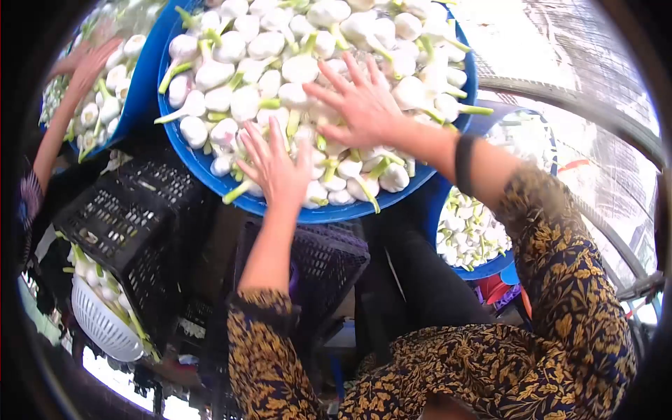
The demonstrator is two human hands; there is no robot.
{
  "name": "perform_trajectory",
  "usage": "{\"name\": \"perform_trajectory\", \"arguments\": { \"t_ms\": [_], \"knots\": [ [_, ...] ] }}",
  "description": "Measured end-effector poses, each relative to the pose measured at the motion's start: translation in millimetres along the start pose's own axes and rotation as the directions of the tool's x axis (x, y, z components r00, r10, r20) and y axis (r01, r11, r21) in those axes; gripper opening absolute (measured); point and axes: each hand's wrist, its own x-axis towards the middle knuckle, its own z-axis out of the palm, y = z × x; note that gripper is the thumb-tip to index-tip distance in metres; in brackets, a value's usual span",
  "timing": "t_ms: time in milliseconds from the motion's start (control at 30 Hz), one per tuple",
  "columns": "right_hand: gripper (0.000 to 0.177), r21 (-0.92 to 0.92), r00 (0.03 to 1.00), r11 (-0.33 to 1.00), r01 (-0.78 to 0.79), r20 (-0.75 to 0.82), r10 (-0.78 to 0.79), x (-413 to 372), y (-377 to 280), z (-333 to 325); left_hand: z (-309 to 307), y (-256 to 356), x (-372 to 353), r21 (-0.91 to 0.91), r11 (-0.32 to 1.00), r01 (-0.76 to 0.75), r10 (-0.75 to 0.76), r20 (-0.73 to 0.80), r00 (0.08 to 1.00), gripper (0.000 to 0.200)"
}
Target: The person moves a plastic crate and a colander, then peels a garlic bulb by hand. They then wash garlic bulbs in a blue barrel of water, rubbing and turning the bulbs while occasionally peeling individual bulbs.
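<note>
A heap of white garlic bulbs [245, 103] with short green stems fills a wide blue tub [183, 157] in front of me. My left hand [275, 168] lies on the bulbs near the tub's front rim, its fingers spread and pointing away from me. Farther back and to the right, my right hand [364, 101] rests palm down on the heap, fingers apart. Neither hand is wrapped around a bulb. The bulbs right under both palms are hidden.
At the left, another person's hand [91, 63] reaches over a second blue tub [136, 91] of garlic. Black crates [126, 203] and a white basket [105, 322] stand below. Another blue garlic tub [483, 266] is at the right, beside a metal rail [581, 105].
</note>
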Motion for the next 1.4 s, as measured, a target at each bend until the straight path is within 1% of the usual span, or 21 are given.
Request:
{"name": "perform_trajectory", "arguments": {
  "t_ms": [67, 133, 167, 267, 367, 400, 433, 467, 533, 600, 700, 833, 933, 1000, 1100, 1167, 1200, 1267, 1300, 1333, 1400],
  "knots": [
    [0.073, 0.059, 0.999, 0.997, -0.040, 0.025, 0.039, -44, 2, -8, -5, 33, -28, 0.028, 0.994, -0.103, 0.101, 0.076, 0.992, 0.080],
    [0.074, 0.112, 0.995, 0.989, -0.092, -0.016, 0.094, -70, 9, 25, 9, 48, -30, 0.077, 0.992, -0.097, 0.089, 0.097, 0.991, 0.079],
    [0.074, 0.103, 0.994, 0.989, -0.104, -0.028, 0.108, -66, 10, 32, 22, 44, -24, 0.103, 0.987, -0.127, 0.126, 0.019, 0.992, 0.078],
    [0.072, 0.083, 0.994, 0.990, -0.110, 0.011, 0.109, -55, 8, 45, 49, 29, -8, 0.127, 0.981, -0.147, 0.151, -0.021, 0.988, 0.080],
    [0.072, 0.135, 0.988, 0.983, -0.126, -0.075, 0.137, -60, 0, 38, 43, 31, -13, 0.097, 0.988, -0.119, 0.113, 0.062, 0.992, 0.081],
    [0.072, 0.178, 0.990, 0.974, -0.140, 0.000, 0.142, -65, -4, 28, 38, 32, -10, 0.057, 0.993, -0.103, 0.097, 0.092, 0.991, 0.082],
    [0.071, 0.219, 0.987, 0.964, -0.153, 0.077, 0.139, -65, -2, 13, 15, 42, -12, 0.034, 0.999, -0.037, 0.028, 0.216, 0.976, 0.077],
    [0.071, 0.221, 0.987, 0.963, -0.155, 0.064, 0.145, -66, 10, -6, 1, 47, -14, 0.041, 0.998, -0.047, 0.037, 0.209, 0.977, 0.077],
    [0.071, 0.071, 0.985, 0.992, -0.107, -0.130, 0.116, -67, 43, -36, -15, 53, -17, -0.177, 0.966, -0.188, 0.171, -0.106, 0.979, 0.074],
    [0.062, 0.081, 0.917, 0.964, -0.253, -0.299, 0.266, -50, 79, -6, -6, 65, 12, -0.116, 0.958, -0.263, 0.243, -0.167, 0.956, 0.067],
    [0.060, -0.001, 0.926, 0.949, -0.315, -0.222, 0.307, -21, 82, 20, 16, 70, 55, 0.032, 0.977, -0.210, 0.212, -0.108, 0.971, 0.051],
    [0.061, 0.094, 0.949, 0.959, -0.267, -0.147, 0.279, -38, 73, 18, 19, 69, 33, 0.095, 0.965, -0.243, 0.247, -0.033, 0.968, 0.044],
    [0.061, 0.006, 0.955, 0.961, -0.277, -0.109, 0.276, -23, 79, 32, 30, 63, 42, 0.164, 0.950, -0.266, 0.275, -0.037, 0.961, 0.043],
    [0.061, 0.056, 0.946, 0.955, -0.291, -0.132, 0.296, -19, 76, 33, 33, 62, 49, 0.185, 0.947, -0.262, 0.275, -0.048, 0.960, 0.044],
    [0.059, 0.025, 0.947, 0.954, -0.300, -0.112, 0.301, -30, 75, 10, 13, 62, 43, 0.149, 0.943, -0.296, 0.289, 0.066, 0.955, 0.055],
    [0.056, 0.161, 0.986, 0.972, -0.169, 0.029, 0.166, -48, 74, -16, -26, 59, 27, 0.104, 0.938, -0.331, 0.320, 0.113, 0.941, 0.060],
    [0.056, 0.149, 0.986, 0.975, -0.165, 0.019, 0.164, -40, 85, -30, -41, 54, 18, 0.063, 0.936, -0.346, 0.330, 0.183, 0.926, 0.065],
    [0.057, 0.211, 0.939, 0.961, -0.179, -0.255, 0.231, -18, 116, -58, -64, 23, 12, 0.185, 0.928, -0.322, 0.321, 0.037, 0.946, 0.071],
    [0.059, 0.122, 0.883, 0.970, -0.210, -0.403, 0.242, 5, 135, -57, -68, 1, 15, 0.296, 0.931, -0.213, 0.217, 0.019, 0.976, 0.075],
    [0.063, -0.038, 0.862, 0.951, -0.306, -0.436, 0.260, 31, 156, -51, -66, -19, 24, 0.399, 0.912, -0.096, 0.112, -0.018, 0.994, 0.078],
    [0.063, -0.034, 0.847, 0.926, -0.375, -0.419, 0.328, 63, 179, -14, -56, -52, 41, 0.407, 0.913, -0.026, 0.050, -0.049, 0.998, 0.078]
  ]
}}
